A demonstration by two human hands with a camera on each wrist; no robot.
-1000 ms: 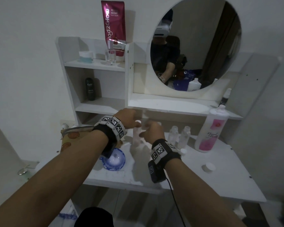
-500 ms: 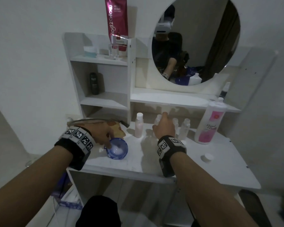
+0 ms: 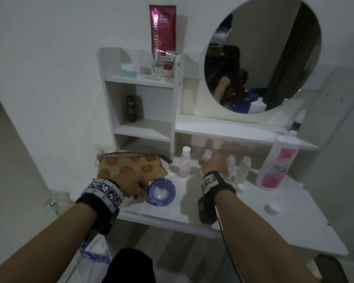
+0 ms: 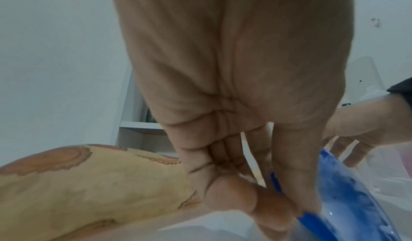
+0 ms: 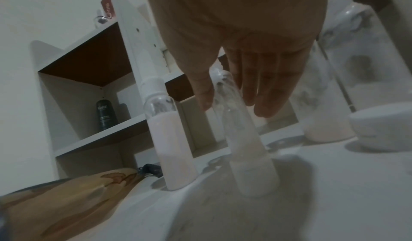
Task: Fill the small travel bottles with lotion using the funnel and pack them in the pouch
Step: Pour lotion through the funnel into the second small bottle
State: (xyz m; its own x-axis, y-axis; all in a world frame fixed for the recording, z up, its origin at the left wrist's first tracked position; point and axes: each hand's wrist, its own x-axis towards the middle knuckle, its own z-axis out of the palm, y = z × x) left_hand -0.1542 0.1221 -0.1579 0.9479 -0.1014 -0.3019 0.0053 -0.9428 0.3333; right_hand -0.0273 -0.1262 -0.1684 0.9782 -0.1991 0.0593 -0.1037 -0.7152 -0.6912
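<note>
The white bench (image 3: 243, 217) carries everything, with a round mirror (image 3: 274, 48) and a shelf unit (image 3: 143, 127) behind it. At its right stands the tall lotion bottle (image 3: 278, 162) with a pink label. At the left back lies the yellow pouch (image 3: 129, 166) with orange prints, flat, its zipper edge toward the wall. Just in front of the pouch sits the blue funnel (image 3: 161, 192), wide mouth up, with white lotion smeared inside. The left hand (image 3: 133, 185) pinches the funnel's rim between thumb and fingers. Four small travel bottles stand in a row between pouch and lotion bottle: a capped bottle (image 3: 185, 162) filled pink, then an open bottle (image 5: 247, 147) partly filled. The right hand (image 3: 215, 163) reaches over this open bottle, thumb and fingers straight on either side of its neck; I cannot tell whether they touch it. Two loose white caps (image 3: 273, 208) lie on the bench at right.
</note>
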